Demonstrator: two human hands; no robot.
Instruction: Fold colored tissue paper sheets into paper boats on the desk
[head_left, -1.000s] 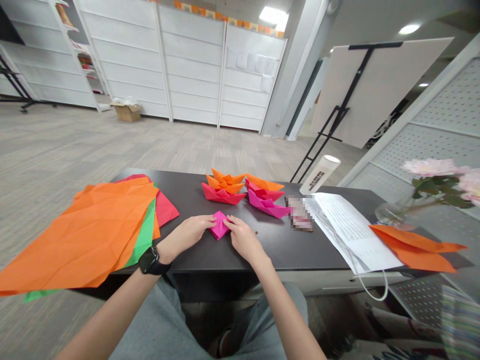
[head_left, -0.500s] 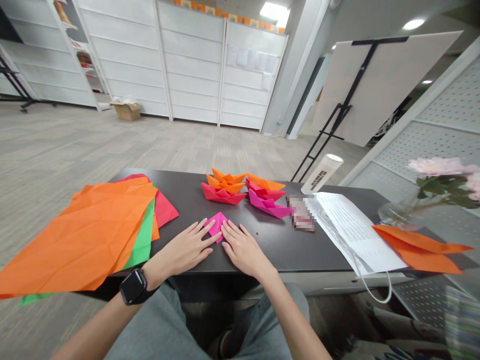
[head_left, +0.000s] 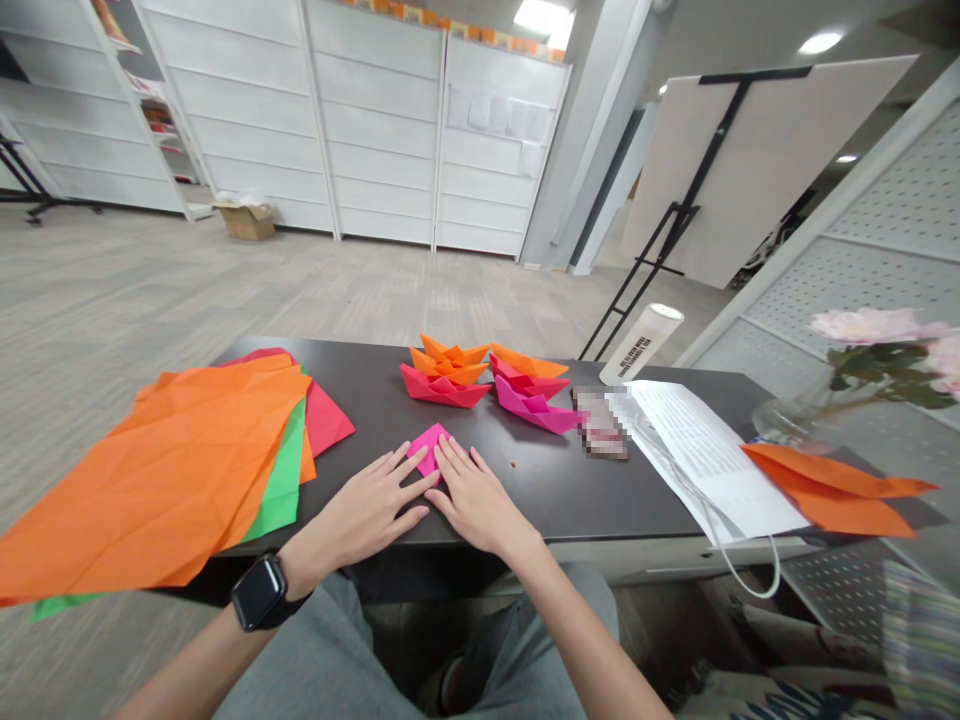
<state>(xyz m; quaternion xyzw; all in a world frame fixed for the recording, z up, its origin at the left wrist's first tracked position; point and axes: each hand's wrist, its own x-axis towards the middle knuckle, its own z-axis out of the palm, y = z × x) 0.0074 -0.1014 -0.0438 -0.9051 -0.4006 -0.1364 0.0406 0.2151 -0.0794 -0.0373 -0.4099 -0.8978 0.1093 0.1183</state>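
A small folded pink paper (head_left: 427, 443) lies on the dark table (head_left: 570, 495) near its front edge. My left hand (head_left: 367, 505), with a black watch on the wrist, lies flat with its fingers spread and its fingertips pressing the paper's near left side. My right hand (head_left: 472, 500) lies flat beside it, fingers stretched out onto the paper's near right side. Both hands cover the paper's near half.
Behind the hands stand several folded paper boats, orange (head_left: 448, 362), red (head_left: 442, 388) and pink (head_left: 534, 408). Large orange, green and red sheets (head_left: 180, 470) overhang the table's left end. At right are printed white papers (head_left: 705, 455), a white cylinder (head_left: 641, 343), orange paper (head_left: 832, 490) and a vase of pink flowers (head_left: 870, 345).
My hands went from pinching the pink paper's sides to lying flat and open on it, sliding slightly toward me. The paper now lies flatter.
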